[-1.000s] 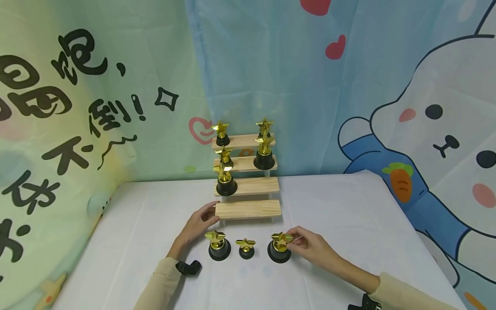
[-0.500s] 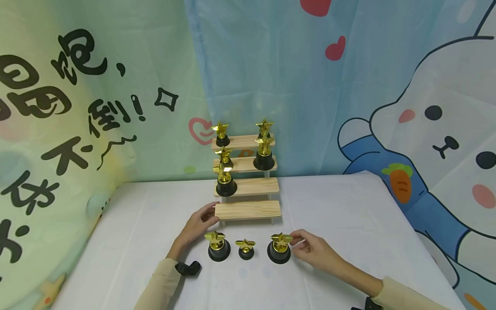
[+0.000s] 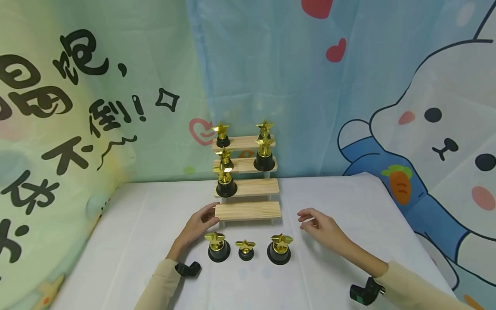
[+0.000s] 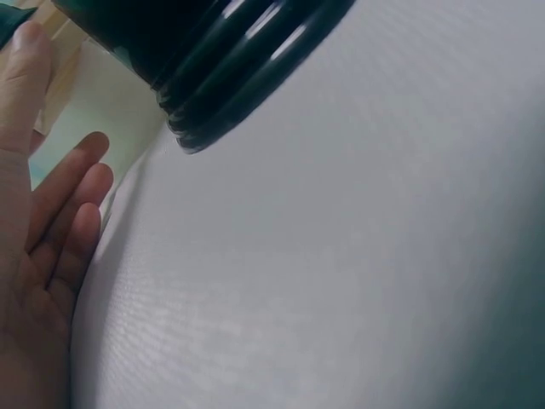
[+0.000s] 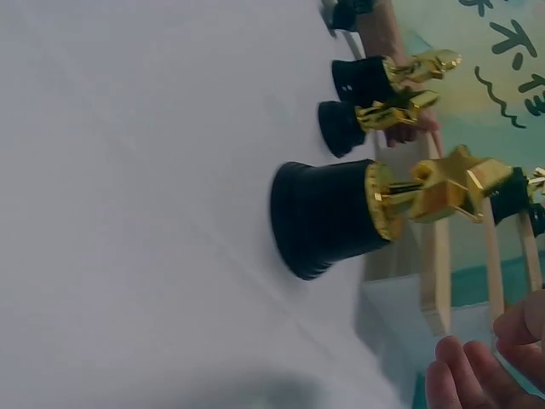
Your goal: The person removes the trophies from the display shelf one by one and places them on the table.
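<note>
In the head view my left hand [image 3: 199, 224] holds the left end of the lowest board of a wooden tiered display stand [image 3: 248, 210]. Its thumb [image 4: 24, 81] lies at the board's end in the left wrist view, with the other fingers loosely bent beside it. My right hand [image 3: 321, 227] hangs over the table, right of the stand, fingers loosely curled around nothing. In front of the stand are three gold star trophies on black bases: a larger one [image 3: 218, 248] at left, a small one [image 3: 246, 250] mid-row, and another larger one [image 3: 279, 249] nearest my right hand.
Several more star trophies stand on the upper tiers, such as one at the left of the third board [image 3: 226, 187] and one on the right [image 3: 264, 159]. A white cloth [image 3: 317, 280] covers the table. Behind it hangs a printed backdrop [image 3: 271, 64].
My right hand has let go of the right-hand trophy's star and drawn away to the right and toward the back. The trophies stay put, and my left hand has not moved.
</note>
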A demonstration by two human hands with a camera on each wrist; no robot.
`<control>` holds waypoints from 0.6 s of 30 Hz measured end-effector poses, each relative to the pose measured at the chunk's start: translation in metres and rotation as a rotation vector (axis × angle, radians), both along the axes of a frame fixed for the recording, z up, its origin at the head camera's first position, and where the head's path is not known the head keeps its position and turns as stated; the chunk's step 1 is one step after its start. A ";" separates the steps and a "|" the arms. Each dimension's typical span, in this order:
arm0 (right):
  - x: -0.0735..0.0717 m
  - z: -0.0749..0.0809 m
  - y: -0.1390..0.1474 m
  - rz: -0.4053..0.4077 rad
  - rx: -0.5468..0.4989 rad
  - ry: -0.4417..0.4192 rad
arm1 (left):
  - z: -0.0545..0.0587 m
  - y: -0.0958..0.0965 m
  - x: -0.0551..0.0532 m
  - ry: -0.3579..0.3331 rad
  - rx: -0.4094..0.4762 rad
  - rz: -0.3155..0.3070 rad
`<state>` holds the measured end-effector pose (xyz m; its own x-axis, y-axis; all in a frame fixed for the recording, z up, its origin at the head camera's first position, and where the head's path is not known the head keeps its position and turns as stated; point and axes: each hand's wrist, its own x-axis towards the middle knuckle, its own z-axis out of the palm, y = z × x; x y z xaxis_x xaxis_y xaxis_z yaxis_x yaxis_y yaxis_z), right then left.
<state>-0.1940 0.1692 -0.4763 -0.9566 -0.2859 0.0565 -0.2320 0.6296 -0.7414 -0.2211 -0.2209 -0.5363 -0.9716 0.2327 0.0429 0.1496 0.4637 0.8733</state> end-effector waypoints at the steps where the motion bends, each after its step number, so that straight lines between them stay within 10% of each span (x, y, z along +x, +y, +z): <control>1: -0.002 0.003 -0.001 -0.004 0.000 0.008 | 0.000 0.000 0.000 0.000 0.002 0.000; 11: -0.017 0.020 -0.016 0.020 -0.033 0.074 | -0.004 0.001 -0.001 0.012 0.007 -0.005; 18: -0.029 0.030 -0.028 0.043 -0.024 0.105 | -0.031 -0.005 -0.014 0.010 0.000 0.027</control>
